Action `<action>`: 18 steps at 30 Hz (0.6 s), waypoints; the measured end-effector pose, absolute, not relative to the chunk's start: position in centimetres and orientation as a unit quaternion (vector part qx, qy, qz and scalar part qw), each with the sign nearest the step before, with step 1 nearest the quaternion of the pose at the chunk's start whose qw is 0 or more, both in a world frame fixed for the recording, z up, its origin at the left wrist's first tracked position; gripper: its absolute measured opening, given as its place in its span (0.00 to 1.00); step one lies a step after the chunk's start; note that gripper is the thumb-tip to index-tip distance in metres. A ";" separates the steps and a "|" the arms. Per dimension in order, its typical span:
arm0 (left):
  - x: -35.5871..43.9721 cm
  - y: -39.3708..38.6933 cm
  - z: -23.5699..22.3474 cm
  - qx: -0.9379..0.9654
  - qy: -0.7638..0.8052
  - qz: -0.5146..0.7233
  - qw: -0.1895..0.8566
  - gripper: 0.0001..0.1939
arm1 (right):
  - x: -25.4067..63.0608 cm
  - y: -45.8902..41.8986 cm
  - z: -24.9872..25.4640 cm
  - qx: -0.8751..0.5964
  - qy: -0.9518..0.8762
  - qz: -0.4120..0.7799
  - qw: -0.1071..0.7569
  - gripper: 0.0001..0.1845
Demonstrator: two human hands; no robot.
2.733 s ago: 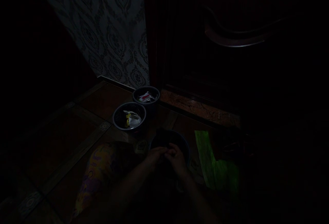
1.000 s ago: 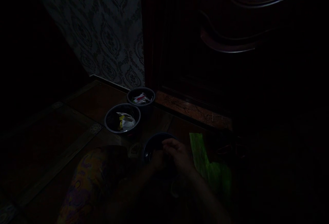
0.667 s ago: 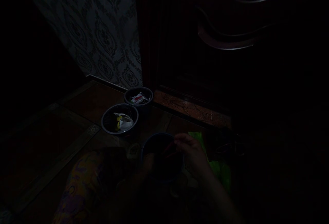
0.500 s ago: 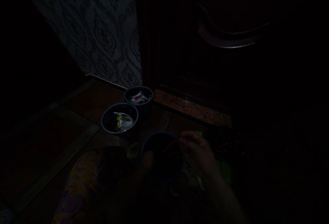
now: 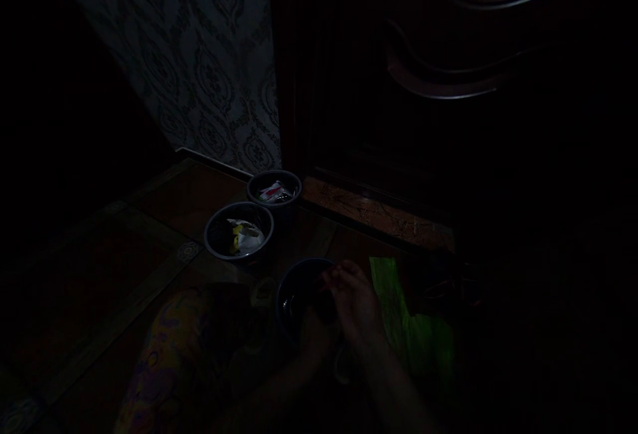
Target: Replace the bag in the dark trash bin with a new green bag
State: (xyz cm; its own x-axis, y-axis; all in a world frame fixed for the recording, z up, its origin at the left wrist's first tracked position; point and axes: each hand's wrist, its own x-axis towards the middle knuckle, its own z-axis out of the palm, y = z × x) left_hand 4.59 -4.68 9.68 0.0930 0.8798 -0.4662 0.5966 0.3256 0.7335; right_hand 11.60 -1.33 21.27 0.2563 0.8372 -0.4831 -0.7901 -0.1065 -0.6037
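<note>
Right hand [image 5: 355,302] over near bowl [image 5: 294,288], fingers curled, grip unreadable in dark. Left hand [image 5: 313,341] at bowl's near rim, likely steadying it; closure unclear. Two filled bowls [image 5: 239,231] beyond.

R hand [image 5: 355,302] has come back from over the green sheet [image 5: 416,334] to above the near bowl [image 5: 294,288], so more of the sheet shows again. L hand [image 5: 315,334] has shifted from the bowl's left rim to its near side, just under the R hand. Too dark to tell what the fingers hold.
</note>
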 end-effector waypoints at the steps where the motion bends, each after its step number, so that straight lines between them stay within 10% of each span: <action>1: 4.8 -4.1 9.7 0.593 0.644 0.136 0.464 0.24 | 11.1 -1.6 21.4 -0.420 -0.014 0.616 0.666 0.08; 14: 0.5 -3.2 4.4 0.636 0.668 -0.099 0.373 0.15 | 15.2 -0.3 26.2 -0.446 -0.070 0.628 0.635 0.09; 18: -0.8 -3.1 5.6 0.644 0.669 -0.034 0.370 0.35 | 15.0 -0.6 24.9 -0.481 -0.149 0.637 0.584 0.10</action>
State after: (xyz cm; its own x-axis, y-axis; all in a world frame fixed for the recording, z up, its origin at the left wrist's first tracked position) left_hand -0.84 -3.07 5.56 0.1035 0.8368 -0.5377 0.8864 0.1676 0.4314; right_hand 15.05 -0.65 24.91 0.1437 0.8870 -0.4388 -0.6010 -0.2741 -0.7508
